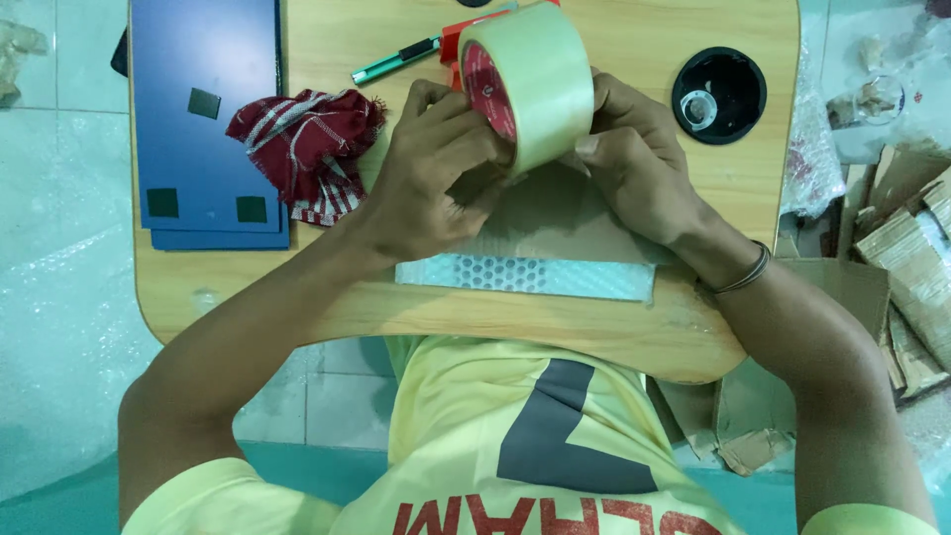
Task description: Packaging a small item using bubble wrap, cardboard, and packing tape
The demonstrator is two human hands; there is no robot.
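Note:
A large roll of clear packing tape (pixel 535 84) with a red core stands on edge above a brown cardboard parcel (pixel 565 223). My left hand (pixel 431 168) grips the roll's near side, fingers curled at its red core. My right hand (pixel 634 159) holds the roll from the right, thumb pressed on the tape's outer face. The parcel lies on a small wooden table (pixel 634 59). A strip of bubble wrap (pixel 525 275) shows at the parcel's near edge.
A red checked cloth (pixel 307 144) lies left of my hands. Blue flat panels (pixel 203 109) with dark square pads lie at the table's left. A green pen (pixel 396 61) and a red tool rest behind the roll. A black round cup hole (pixel 719 95) is at right. Cardboard scraps (pixel 906 248) pile right.

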